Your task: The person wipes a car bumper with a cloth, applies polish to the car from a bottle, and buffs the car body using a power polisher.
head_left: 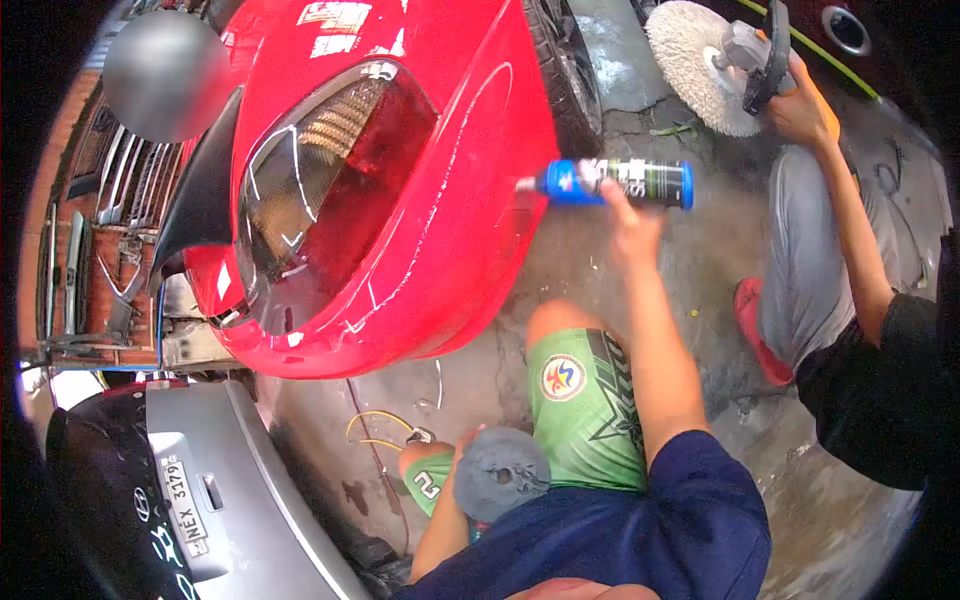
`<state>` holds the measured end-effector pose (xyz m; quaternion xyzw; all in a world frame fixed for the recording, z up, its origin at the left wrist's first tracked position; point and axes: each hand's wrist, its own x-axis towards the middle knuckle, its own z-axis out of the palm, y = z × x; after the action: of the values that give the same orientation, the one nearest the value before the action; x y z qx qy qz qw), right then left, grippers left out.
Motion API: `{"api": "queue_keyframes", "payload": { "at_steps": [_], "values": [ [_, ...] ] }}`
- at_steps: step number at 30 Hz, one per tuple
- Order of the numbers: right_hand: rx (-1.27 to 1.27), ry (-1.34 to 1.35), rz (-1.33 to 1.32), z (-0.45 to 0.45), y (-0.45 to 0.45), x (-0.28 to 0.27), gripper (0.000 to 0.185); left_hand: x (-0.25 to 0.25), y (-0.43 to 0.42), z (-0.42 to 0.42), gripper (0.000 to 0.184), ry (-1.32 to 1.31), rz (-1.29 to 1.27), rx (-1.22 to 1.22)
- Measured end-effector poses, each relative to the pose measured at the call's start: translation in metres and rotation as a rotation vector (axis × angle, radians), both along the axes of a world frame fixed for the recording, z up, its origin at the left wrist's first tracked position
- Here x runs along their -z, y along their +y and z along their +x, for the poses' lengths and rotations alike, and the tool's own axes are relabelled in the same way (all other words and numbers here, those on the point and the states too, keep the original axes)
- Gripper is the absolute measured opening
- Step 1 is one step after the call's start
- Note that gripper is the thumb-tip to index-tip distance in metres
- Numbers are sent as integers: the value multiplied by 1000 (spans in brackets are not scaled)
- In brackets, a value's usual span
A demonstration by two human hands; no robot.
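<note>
My right hand is wrapped round a blue and black bottle, held sideways with its nozzle toward the red car's body. The hand and bottle are slightly blurred. White streaks of liquid lie on the red paint around the tail light. Low in the view, my left hand is closed at the edge of a round grey pad with a hole in its middle. The pad hides most of that hand and what lies under it.
At the right, a co-worker's hand holds a polisher with a white woolly pad. A silver car stands at the lower left. Car grilles hang on the left. A yellow cable lies on the floor.
</note>
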<state>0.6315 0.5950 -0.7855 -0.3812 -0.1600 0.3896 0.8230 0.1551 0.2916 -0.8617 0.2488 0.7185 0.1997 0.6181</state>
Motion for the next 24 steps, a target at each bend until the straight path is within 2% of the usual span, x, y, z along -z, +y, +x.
{"api": "queue_keyframes", "payload": {
  "at_steps": [1, 4, 7, 9, 11, 14, 17, 19, 21, 24],
  "values": [
    [16, 116, -54, 4, 13, 5, 37, 0, 0, 1, 45, 2, -6, 5],
    [88, 221, -8, 12, 35, 20, 37, -1, 3, 6, 45, 7, -10, 13],
    [141, 186, -96, -6, 15, 47, 36, -3, 4, 10, 44, 9, -16, 18],
    [65, 97, -209, -18, -10, 64, 37, -2, 5, 11, 44, 11, -18, 23],
    [-40, 32, -201, -31, -36, 73, 40, -3, 9, 12, 44, 8, -22, 28],
    [-55, 61, -203, -30, -46, 74, 41, -1, 11, 12, 44, 3, -26, 30],
    [61, -4, -161, -10, -31, 47, 39, 0, 12, 12, 44, -7, -32, 39],
    [18, 109, -142, 9, -12, 39, 36, -1, 12, 12, 44, -11, -44, 52],
    [95, 270, -127, 18, -3, 36, 35, -3, 10, 12, 44, -15, -60, 68],
    [149, 377, -250, 18, 6, 72, 38, -5, 8, 13, 44, -14, -85, 92]
  ]
}}
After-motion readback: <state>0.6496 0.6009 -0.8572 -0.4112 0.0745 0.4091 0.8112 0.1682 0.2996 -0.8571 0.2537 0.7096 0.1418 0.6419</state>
